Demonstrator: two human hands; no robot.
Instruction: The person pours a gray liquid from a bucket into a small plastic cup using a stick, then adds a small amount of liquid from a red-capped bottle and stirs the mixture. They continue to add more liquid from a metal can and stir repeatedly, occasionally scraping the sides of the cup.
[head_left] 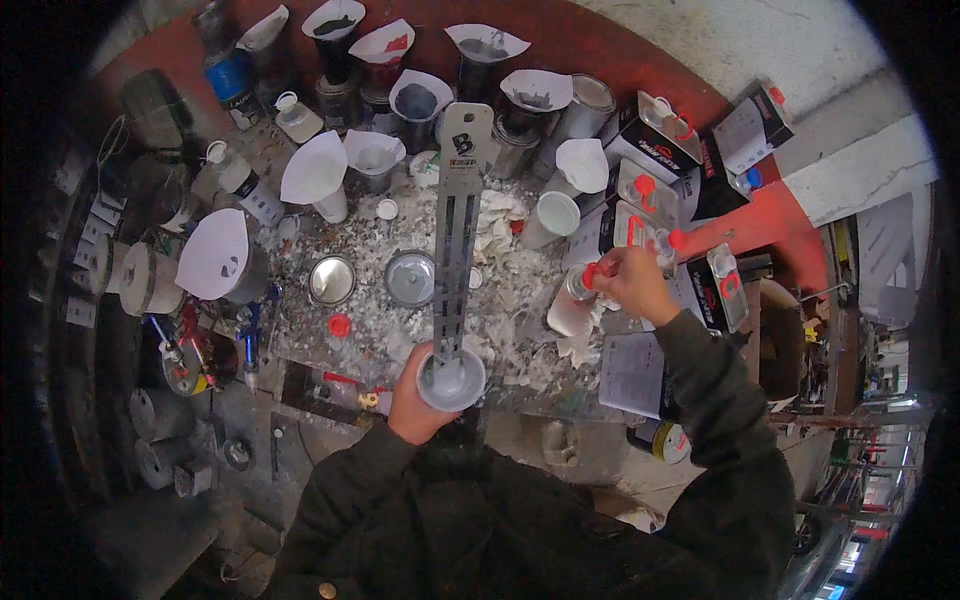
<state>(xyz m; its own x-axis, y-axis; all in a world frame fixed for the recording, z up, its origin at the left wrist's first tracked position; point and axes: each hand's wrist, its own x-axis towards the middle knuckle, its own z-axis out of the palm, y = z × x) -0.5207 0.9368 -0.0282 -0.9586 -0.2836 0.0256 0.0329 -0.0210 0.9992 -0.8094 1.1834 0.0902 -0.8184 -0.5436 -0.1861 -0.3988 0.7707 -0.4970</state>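
Observation:
My left hand [410, 402] is wrapped round a translucent plastic cup [478, 388] at the near edge of the bench. A long slotted metal mixing stick [461, 180] stands in the cup, its lower end in pale grey contents. My right hand [640, 285] pinches the red cap [588, 276] at the neck of a clear bottle [570, 314] on the bench. Whether the cap is loose or still fixed cannot be made out. Left of the stick lie a round tin lid [332, 281], an open tin [410, 278] and a loose red cap [340, 325].
Several cups with paper strainers [487, 44] line the back. Metal solvent cans [655, 135] with red caps crowd the right side. A white cup [551, 219] stands behind the clear bottle. Spray guns [250, 345] hang at the left front. Dried paint and crumpled paper cover the bench [380, 350].

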